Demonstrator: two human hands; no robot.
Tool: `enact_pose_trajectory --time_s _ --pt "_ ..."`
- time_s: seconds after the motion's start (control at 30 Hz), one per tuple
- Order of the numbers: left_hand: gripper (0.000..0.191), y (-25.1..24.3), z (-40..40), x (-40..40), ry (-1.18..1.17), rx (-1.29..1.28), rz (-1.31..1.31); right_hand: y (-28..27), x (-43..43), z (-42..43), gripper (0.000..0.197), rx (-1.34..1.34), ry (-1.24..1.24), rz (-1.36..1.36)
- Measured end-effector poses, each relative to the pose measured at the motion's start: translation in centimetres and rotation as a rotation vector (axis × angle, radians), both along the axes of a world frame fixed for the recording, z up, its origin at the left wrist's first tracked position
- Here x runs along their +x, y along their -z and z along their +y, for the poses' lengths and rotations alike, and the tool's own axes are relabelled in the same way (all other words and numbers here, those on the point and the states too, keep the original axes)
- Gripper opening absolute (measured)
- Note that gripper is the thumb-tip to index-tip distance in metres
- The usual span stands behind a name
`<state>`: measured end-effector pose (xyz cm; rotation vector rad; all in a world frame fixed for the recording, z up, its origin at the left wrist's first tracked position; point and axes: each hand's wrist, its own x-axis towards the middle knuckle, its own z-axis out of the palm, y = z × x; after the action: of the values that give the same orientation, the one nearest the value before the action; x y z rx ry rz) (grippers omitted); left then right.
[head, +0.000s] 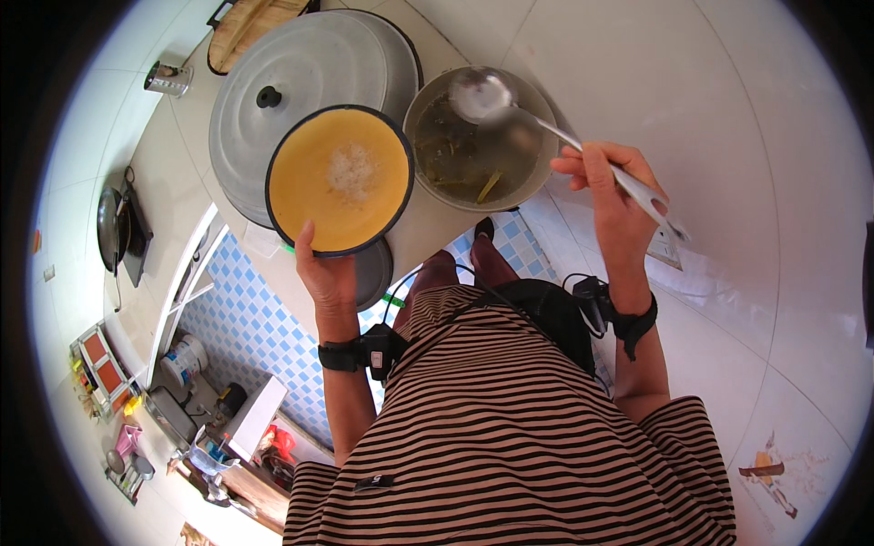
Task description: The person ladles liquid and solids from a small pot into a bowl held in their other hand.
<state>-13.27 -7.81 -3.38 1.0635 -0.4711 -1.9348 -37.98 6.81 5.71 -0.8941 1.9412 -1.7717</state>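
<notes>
My left hand (326, 273) holds a yellow bowl (307, 170) with a dark rim by its near edge, thumb over the rim; a whitish, frothy patch shows in its middle. In my right hand (618, 184) is the handle of a metal ladle (481, 95), whose bowl is over the far part of a pot of soup (502, 203). The dark broth holds green leafy pieces and a stalk. Steam or blur hides part of the broth beside the ladle. The yellow bowl is left of the pot, in front of a large metal lid (328, 61) with a black knob.
A wooden board (249, 31) and a metal utensil holder (168, 78) stand at the back left. Below the yellow bowl, a dark round lid or pan (373, 276) lies near the counter edge. A wok (111, 228) is farther left. A tiled wall (683, 102) rises on the right.
</notes>
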Motion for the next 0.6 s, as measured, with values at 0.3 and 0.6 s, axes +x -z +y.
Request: enact_pose_trajectory --time_s 0.3,0.6 --pt "0.041 0.2 -0.3 0.6 -0.001 -0.007 -0.014 7.1 -1.5 2.4 0.012 0.214 0.082 -0.174" --pt "0.043 0.6 -0.1 0.7 -0.013 -0.001 -0.011 8.7 -2.0 1.6 0.014 0.181 0.168 -0.124"
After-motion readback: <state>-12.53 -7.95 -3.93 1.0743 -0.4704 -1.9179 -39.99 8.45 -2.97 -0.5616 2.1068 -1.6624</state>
